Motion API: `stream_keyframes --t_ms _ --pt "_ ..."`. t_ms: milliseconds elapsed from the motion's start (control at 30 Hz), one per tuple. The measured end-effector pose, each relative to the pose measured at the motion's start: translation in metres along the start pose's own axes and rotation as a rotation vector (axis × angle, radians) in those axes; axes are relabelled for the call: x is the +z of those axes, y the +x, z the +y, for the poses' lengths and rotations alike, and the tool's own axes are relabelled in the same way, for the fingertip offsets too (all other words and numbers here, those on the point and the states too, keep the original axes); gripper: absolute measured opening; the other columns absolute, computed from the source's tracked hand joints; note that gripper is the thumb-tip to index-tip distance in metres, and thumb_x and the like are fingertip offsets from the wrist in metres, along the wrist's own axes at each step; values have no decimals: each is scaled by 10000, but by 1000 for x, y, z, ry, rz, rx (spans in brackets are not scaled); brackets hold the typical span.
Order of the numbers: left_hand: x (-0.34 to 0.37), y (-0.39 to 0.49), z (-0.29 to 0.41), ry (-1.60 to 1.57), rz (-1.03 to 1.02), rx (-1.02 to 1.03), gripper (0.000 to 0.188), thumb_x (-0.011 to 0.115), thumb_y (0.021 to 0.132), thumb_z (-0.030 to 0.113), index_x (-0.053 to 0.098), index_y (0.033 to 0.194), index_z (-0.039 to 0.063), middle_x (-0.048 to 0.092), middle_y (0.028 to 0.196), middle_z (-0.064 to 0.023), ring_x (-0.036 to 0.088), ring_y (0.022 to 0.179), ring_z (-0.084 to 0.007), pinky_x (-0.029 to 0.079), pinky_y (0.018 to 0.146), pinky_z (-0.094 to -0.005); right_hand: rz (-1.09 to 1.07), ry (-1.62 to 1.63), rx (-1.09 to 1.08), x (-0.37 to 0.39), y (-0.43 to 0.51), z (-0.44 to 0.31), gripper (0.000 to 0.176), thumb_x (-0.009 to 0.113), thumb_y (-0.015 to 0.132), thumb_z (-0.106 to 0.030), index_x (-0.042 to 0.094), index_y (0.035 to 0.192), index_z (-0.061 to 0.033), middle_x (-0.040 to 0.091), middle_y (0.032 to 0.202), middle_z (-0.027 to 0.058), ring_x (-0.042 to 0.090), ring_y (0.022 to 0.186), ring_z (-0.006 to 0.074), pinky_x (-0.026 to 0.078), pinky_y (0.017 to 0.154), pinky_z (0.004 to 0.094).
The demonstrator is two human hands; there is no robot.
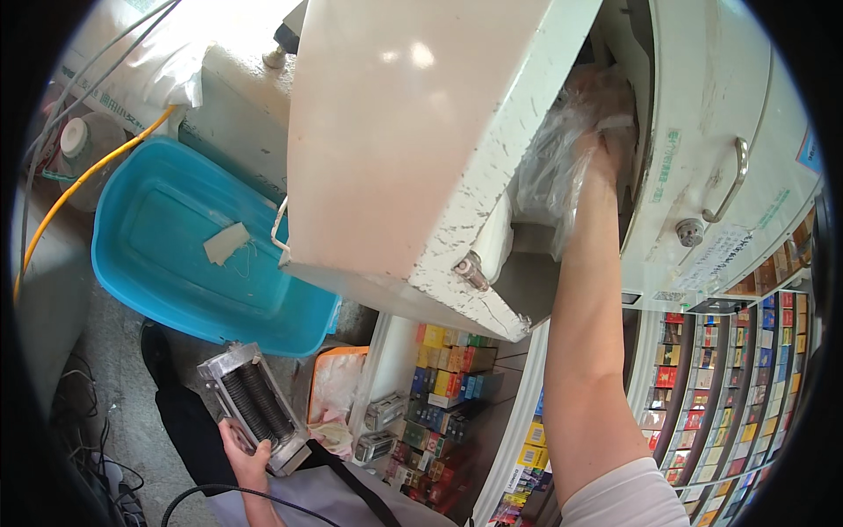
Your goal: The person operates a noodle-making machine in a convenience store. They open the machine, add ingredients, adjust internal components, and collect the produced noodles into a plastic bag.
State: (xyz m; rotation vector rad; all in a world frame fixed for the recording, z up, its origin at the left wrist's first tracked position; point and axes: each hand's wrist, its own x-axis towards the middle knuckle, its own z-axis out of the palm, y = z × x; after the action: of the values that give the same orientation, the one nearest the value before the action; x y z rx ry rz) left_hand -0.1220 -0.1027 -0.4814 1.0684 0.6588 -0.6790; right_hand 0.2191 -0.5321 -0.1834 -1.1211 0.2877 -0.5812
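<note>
My left hand [247, 454] grips the lower end of a metal roller unit [260, 405], whose two dark ridged rollers lie side by side in a silvery frame. My right arm reaches up into an opened white machine housing, where my right hand [602, 105] is among crumpled clear plastic bags [550, 165]. Plastic and shadow partly cover that hand, so its fingers cannot be made out. The machine's thick white door [395, 132] stands open to the left of the arm, with a metal latch pin [471, 271] near its lower edge.
A blue plastic tub [191, 263] with a pale scrap inside stands at left. An orange-rimmed bin [339, 382] holds plastic. Similar roller units [375, 446] sit by boxes in a display case. A yellow cable [89, 174] runs at far left; a black cable [217, 487] crosses below my left hand.
</note>
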Motion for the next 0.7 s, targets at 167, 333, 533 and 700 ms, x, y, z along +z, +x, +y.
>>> stream_keyframes --t_ms 167,333,533,700 --pt "-1 1 0 -51 -35 29 493 554 588 -16 392 1050 41 390 948 -43 433 944 -157 319 912 -240 41 -139 -39 6 5 -3 213 516 915 -205 559 1025 -27 577 977 98 532 992 193 468 788 369" --pt "-1 3 -1 -39 -10 14 506 559 590 -10 393 1065 38 400 966 -49 433 968 -165 314 931 -248 84 -230 -64 6 -8 -6 209 519 915 -207 558 1014 -27 575 958 96 539 971 185 478 769 351" --pt "-3 5 -3 -30 -25 -7 490 570 590 -3 392 1044 44 381 945 -42 431 949 -161 320 914 -244 127 -299 -82 1 -25 -6 206 521 916 -210 557 1001 -26 573 935 93 548 945 175 490 746 329" --pt "-2 2 -1 -29 -16 5 478 571 591 -9 391 1030 45 378 931 -37 436 931 -155 331 901 -244 131 -364 -115 3 -7 -1 204 524 916 -212 556 989 -25 571 916 91 555 924 167 500 727 311"
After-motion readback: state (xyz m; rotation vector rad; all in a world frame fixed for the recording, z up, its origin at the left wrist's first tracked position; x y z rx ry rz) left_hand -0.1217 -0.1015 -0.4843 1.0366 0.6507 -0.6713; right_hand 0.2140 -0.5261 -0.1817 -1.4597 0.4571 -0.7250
